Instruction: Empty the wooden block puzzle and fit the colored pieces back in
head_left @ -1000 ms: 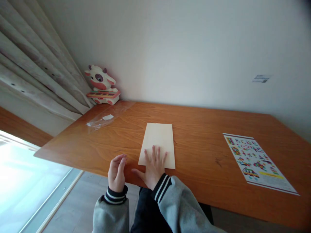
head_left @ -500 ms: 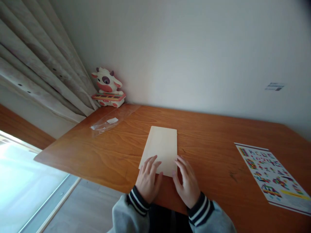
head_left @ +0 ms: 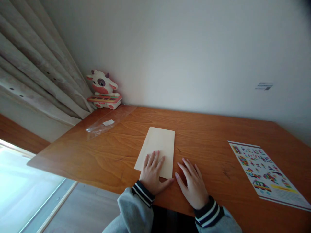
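A pale, flat rectangular board (head_left: 159, 142) lies on the wooden table (head_left: 199, 139) in front of me. The fingers of my left hand (head_left: 152, 173) are spread over its near end, with the thumb stretched out to the right below its near edge. Just right of the board, my right hand (head_left: 193, 184) rests over the bare tabletop, palm down with fingers apart and holding nothing. Part of the board's near edge is hidden under my left hand.
A printed sheet with colourful pictures (head_left: 267, 174) lies on the right. At the back left stands a cow-shaped toy keyboard (head_left: 104, 90), with a clear plastic bag (head_left: 110, 122) before it. A curtain (head_left: 41, 64) hangs at the left, and a wall (head_left: 189, 58) closes the back.
My left hand has flattened onto the board, its thumb swinging out to the right. My right hand has moved off the board's right edge onto the table. The view has shifted slightly right.
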`<state>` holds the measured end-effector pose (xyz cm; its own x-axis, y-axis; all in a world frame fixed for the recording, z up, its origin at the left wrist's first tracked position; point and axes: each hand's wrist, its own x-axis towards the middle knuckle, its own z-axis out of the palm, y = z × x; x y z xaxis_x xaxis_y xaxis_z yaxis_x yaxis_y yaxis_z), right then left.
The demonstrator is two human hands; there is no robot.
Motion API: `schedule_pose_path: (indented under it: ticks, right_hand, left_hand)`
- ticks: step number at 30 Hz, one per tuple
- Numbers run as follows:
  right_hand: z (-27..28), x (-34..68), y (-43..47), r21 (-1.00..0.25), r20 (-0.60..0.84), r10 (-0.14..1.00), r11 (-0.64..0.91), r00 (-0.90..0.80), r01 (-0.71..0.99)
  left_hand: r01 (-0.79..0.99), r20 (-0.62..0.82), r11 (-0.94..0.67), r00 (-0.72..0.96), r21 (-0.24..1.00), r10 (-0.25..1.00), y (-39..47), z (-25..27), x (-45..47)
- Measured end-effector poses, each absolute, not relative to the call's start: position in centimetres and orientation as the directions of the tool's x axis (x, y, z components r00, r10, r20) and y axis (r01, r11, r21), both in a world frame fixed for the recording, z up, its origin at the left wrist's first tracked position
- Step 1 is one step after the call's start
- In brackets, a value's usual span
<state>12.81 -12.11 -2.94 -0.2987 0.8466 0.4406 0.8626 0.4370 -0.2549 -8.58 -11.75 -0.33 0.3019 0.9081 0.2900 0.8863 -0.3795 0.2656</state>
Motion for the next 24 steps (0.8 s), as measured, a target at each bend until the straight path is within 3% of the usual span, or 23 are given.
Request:
schedule_pose_path:
  ticks: [13, 24]
  right_hand:
    - [-3.2, 13.1, -12.1, -0.280, 0.458, 0.840, 0.447, -0.291, 0.849]
    - [-3.6, 13.3, -12.0, -0.282, 0.484, 0.822, 0.472, -0.301, 0.835]
  left_hand:
    - [0.893, 0.292, -0.376, 0.301, 0.248, 0.908, -12.0, 0.0, -8.5]
    - [0.938, 0.240, -0.263, 0.208, 0.226, 0.948, -10.8, 0.4, -13.4]
